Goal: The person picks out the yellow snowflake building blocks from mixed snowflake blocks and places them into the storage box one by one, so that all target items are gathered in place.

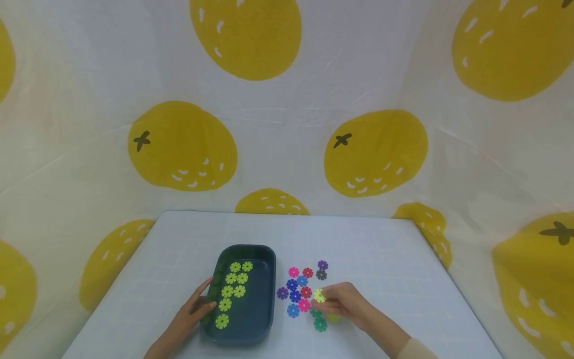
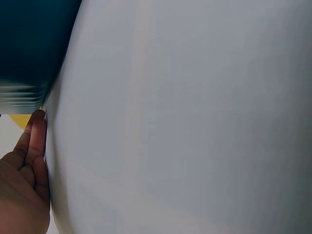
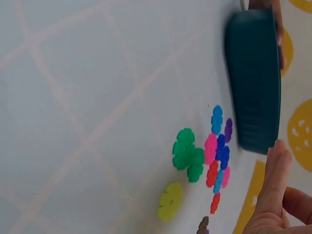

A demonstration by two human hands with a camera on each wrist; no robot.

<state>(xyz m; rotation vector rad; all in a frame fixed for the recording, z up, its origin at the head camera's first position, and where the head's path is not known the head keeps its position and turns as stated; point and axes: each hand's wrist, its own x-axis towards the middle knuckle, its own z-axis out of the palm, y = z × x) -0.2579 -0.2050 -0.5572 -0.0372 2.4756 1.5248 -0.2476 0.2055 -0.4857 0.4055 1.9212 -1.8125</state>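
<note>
My right hand (image 1: 343, 300) pinches a yellow-green flower-shaped disc (image 1: 320, 295) between thumb and fingertips, above the loose discs. Beneath that hand lie green discs (image 1: 320, 324) and another yellow-green disc (image 3: 170, 202), partly covered in the head view. In the right wrist view the right hand (image 3: 273, 200) appears at the lower right, the pinched disc hidden. My left hand (image 1: 193, 311) rests at the left side of a dark blue-green tray (image 1: 274, 279), its thumb at the rim. The left wrist view shows the left hand's fingers (image 2: 38, 139) fairly straight against the tray's outside.
Several yellow-green discs (image 1: 227, 291) lie along the tray's left half. Right of the tray, pink (image 1: 304, 305), red (image 1: 306, 292), blue (image 1: 293, 310), purple (image 1: 282, 293) and dark grey (image 1: 321, 274) discs are spread on the white table (image 1: 376, 249). A fruit-print cloth (image 1: 278, 149) hangs behind and beside it.
</note>
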